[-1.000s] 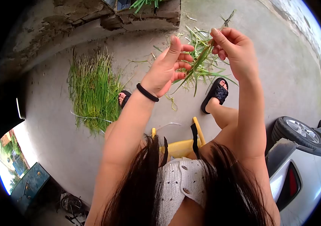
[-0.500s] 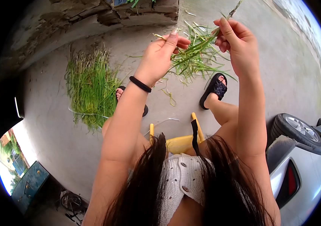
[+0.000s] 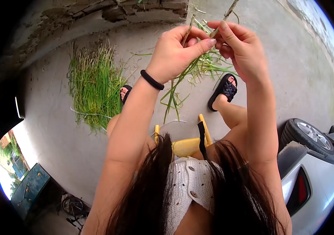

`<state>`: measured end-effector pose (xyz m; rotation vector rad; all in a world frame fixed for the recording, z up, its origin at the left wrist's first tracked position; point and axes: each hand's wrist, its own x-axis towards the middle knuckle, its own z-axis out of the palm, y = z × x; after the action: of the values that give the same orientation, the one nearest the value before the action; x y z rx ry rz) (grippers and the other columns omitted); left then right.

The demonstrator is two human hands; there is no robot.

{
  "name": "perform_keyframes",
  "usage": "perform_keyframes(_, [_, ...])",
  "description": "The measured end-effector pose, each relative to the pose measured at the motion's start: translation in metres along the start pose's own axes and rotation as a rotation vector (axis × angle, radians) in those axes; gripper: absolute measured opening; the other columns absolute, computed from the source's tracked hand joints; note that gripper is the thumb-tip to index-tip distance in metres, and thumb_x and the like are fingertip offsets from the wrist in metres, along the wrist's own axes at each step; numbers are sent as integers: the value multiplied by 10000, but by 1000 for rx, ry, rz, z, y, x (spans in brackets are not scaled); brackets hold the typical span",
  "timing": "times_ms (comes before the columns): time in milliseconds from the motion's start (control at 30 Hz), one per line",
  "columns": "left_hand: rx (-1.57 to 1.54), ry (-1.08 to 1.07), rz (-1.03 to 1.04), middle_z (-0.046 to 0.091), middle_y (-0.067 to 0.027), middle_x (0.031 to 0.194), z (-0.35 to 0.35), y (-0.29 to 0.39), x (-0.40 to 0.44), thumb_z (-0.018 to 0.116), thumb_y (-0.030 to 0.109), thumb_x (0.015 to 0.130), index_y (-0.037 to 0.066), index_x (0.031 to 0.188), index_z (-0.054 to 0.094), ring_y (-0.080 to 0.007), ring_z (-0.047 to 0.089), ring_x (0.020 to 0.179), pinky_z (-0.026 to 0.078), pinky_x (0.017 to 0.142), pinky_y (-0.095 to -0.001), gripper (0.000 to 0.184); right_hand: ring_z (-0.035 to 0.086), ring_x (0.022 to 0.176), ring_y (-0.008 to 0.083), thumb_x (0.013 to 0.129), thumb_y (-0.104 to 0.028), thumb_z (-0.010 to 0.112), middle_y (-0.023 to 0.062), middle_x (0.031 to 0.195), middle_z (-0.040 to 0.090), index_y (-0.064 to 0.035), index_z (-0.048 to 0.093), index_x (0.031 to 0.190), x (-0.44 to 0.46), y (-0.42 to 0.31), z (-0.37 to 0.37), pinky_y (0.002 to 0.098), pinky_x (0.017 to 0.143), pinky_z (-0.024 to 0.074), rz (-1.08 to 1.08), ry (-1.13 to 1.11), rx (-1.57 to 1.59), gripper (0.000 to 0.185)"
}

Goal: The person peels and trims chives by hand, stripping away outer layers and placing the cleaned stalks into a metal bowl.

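The thin brownish plant stalk (image 3: 231, 8) at one o'clock looks dry and rough. The silver curved car body (image 3: 327, 197) at four o'clock is glossy, smooth. The white buttoned knitted top (image 3: 182, 178) at six o'clock has textured cloth.

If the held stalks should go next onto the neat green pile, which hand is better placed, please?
Probably the left hand: it has a stalk between its fingers and is nearer the neat green pile. The right hand pinches a second stalk, but farther from that pile.
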<state>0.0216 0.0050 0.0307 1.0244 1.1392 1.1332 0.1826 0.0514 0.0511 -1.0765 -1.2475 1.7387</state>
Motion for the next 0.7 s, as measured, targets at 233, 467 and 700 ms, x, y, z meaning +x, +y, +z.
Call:
perform_keyframes(233, [33, 23, 8, 547, 40, 783, -4, -10, 1, 681, 139, 809, 31, 917, 585, -26, 473, 680, 396, 625, -160, 181, 530, 613, 58, 798, -242, 688, 19, 733, 624, -4, 648, 894, -3, 2, -2, 191, 522, 414, -34, -4, -285, 260])
perform_keyframes(467, [-158, -92, -67, 559, 48, 798, -5, 1, -4, 636, 193, 849, 57, 932, 567, -3, 408, 593, 311, 510, -153, 173, 542, 617, 52, 824, -206, 657, 22, 711, 623, -4, 636, 879, -3, 0, -5, 187, 524, 408, -84, 17, -356, 210])
perform_keyframes(700, [-185, -115, -138, 573, 39, 790, -8, 3, -5, 608, 198, 869, 63, 951, 573, 9, 354, 545, 250, 474, -149, 162, 549, 656, 73, 870, -164, 595, 32, 768, 604, -2, 597, 909, 3, -10, -31, 193, 514, 385, -239, 188, -248, 166])
